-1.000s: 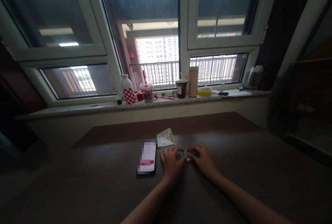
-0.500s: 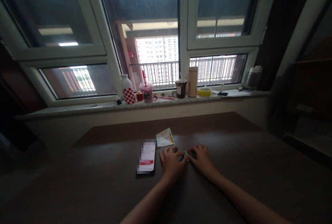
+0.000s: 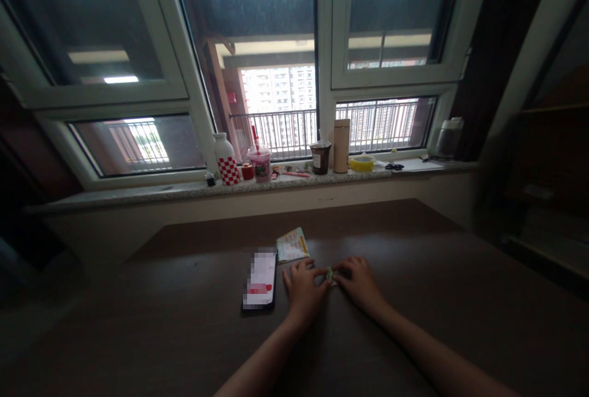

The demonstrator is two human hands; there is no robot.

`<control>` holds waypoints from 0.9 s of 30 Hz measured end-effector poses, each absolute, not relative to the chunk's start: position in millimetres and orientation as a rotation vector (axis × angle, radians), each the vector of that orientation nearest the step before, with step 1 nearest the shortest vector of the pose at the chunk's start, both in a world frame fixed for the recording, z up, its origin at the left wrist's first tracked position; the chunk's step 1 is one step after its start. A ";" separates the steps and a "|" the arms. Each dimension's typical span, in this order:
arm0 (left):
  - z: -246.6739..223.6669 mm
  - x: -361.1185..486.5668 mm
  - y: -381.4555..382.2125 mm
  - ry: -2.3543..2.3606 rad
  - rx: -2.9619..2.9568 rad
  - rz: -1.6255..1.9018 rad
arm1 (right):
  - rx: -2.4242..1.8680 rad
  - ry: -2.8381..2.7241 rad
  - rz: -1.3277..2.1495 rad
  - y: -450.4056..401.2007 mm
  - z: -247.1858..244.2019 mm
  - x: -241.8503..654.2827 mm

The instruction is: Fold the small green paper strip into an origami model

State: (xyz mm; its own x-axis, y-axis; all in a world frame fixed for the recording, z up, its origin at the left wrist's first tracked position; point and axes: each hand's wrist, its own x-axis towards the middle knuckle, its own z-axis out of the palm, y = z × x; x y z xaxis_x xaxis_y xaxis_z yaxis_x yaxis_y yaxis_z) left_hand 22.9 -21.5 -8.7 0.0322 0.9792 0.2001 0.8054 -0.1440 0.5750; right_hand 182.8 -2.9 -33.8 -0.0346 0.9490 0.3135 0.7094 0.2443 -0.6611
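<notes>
A small green and whitish thing [image 3: 329,274], too small to name, sits between my fingertips just above the dark brown table [image 3: 207,348]. My left hand [image 3: 304,289] is closed on its left side, thumb and forefinger pinched together. From the right, my right hand [image 3: 359,283] pinches the same small thing, its other fingers curled. Just beyond my left hand lies a printed paper packet [image 3: 292,245], white and green with a yellow edge. To the left of that hand, a phone [image 3: 260,280] lies flat with its screen lit and partly pixelated.
Along the stone windowsill [image 3: 138,194] stand a red-checked white bottle [image 3: 227,161], a pink drink cup [image 3: 260,164], a dark drink cup [image 3: 321,158] and a beige flask [image 3: 341,145]. Yellow tape [image 3: 362,164] and black scissors [image 3: 394,166] lie farther right.
My hands stay in nearly the same place. The fingertips have shifted slightly, and more of the small thing's green part now shows between them.
</notes>
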 end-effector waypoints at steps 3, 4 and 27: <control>-7.0 23.9 -22.2 1.804 2.011 0.814 | -1.512 -1.795 0.437 -2.8 -34.1 182.9; -6.5 24.3 -22.5 1.800 2.013 0.812 | -1.504 -1.789 0.442 -2.9 -33.9 183.0; -10.2 28.9 -24.7 1.792 2.022 0.923 | -1.500 -1.714 0.522 -1.2 -33.5 181.8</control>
State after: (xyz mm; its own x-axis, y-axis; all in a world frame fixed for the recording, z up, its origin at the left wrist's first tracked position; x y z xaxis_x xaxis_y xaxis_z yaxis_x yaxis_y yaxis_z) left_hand 28.9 -24.7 -10.2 0.0232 0.9623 0.2709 0.7796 -0.1871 0.5977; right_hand 181.8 -1.2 -33.5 0.0046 0.9584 0.2855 0.6362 0.2174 -0.7402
